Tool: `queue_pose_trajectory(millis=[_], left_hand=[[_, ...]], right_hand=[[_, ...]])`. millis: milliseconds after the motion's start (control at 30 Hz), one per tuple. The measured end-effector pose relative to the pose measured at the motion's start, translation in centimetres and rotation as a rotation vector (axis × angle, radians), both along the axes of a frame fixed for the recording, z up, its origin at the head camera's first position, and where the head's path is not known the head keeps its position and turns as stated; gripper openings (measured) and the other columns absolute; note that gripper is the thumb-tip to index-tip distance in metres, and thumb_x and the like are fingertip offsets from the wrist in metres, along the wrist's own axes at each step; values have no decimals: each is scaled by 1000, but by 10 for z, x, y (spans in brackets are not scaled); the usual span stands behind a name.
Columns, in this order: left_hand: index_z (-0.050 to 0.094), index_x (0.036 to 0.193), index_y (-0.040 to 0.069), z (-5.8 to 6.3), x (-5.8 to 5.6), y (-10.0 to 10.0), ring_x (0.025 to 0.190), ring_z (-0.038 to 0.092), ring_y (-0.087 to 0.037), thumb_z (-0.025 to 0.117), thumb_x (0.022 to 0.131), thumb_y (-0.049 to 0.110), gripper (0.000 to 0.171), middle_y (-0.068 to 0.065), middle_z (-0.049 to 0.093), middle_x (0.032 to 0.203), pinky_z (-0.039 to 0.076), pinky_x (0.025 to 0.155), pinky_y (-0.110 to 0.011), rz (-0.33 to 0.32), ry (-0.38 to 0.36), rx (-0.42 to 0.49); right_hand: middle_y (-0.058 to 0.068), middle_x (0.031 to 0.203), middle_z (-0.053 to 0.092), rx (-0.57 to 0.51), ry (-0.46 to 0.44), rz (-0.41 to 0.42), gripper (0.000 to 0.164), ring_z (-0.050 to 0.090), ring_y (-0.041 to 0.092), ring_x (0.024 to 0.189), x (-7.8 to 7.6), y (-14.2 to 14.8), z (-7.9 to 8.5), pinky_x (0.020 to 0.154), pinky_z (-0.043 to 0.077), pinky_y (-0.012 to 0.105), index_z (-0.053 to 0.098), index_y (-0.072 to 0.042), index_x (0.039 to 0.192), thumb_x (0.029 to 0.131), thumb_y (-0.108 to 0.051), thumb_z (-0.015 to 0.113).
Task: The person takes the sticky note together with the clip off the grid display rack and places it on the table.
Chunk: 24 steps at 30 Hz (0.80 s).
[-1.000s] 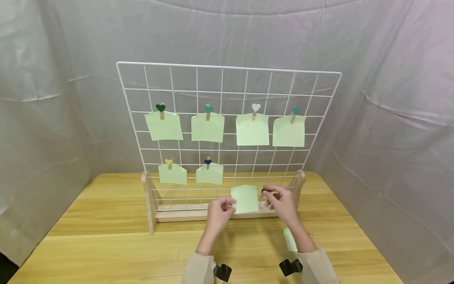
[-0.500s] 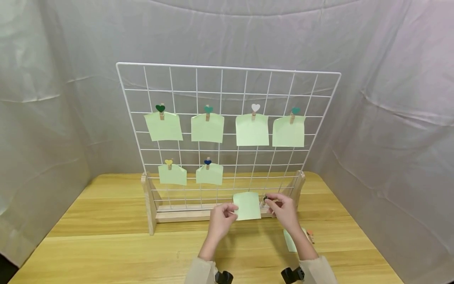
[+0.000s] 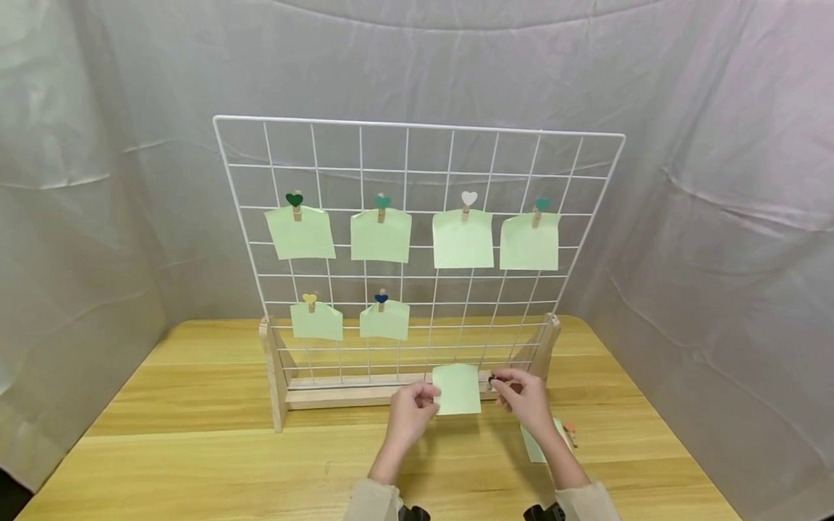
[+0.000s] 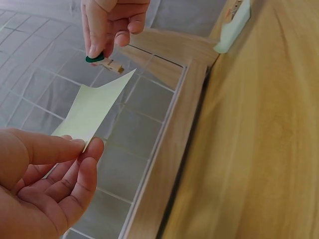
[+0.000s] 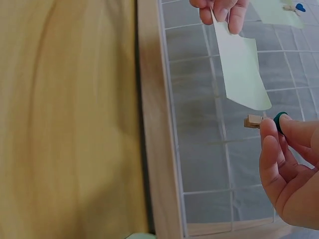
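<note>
Head cam: note (image 3: 457, 389) pinched in L hand (image 3: 410, 411), clip (image 3: 491, 380) in R hand (image 3: 526, 399), part hidden, prob. heart-topped

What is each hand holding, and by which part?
Left hand: a pale green note, pinched at its left edge. Right hand: a wooden clothespin, pinched at its dark green end.

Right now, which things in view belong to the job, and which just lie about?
In the job: green note in left hand; green-heart clip in right hand; wire grid; six clipped notes.
Lying about: loose green paper and orange clip on the table, probably spares.
</note>
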<state>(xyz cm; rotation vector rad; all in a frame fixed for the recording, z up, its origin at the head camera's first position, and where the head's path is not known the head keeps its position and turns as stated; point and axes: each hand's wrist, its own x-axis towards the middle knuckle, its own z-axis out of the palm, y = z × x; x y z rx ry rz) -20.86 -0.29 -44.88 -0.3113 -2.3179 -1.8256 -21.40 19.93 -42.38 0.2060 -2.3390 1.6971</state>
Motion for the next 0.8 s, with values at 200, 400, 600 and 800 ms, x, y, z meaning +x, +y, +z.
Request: queue_pose_trajectory(millis=[200, 400, 600, 800], left_hand=[[63, 80, -4, -5, 0, 3, 60, 48, -10, 61, 70, -14, 14, -8, 56, 70, 43, 53, -20, -9, -22, -1], [63, 80, -5, -7, 4, 6, 60, 48, -11, 61, 68, -15, 16, -7, 57, 75, 44, 54, -19, -35, -5, 15], [63, 80, -5, -14, 4, 10, 60, 48, -10, 60, 69, -16, 16, -7, 56, 74, 45, 54, -19, -64, -24, 19], [63, 81, -4, -17, 3, 12, 61, 49, -9, 60, 70, -14, 14, -6, 56, 76, 46, 56, -21, -78, -46, -6]], right_hand=[[14, 81, 57, 23, -29, -22, 18, 55, 17, 51, 1, 8, -9, 42, 44, 24, 61, 11, 98, 81, 4, 60], [14, 77, 59, 87, -66, -51, 17, 56, 21, 52, 2, 14, -16, 43, 46, 29, 62, 9, 97, 80, 3, 61], [12, 75, 60, 115, -83, -56, 18, 56, 27, 55, 3, 18, -22, 43, 47, 29, 62, 10, 98, 81, 4, 60], [15, 75, 60, 149, -89, -37, 18, 57, 25, 57, 2, 25, -28, 43, 47, 31, 62, 10, 97, 80, 6, 59]])
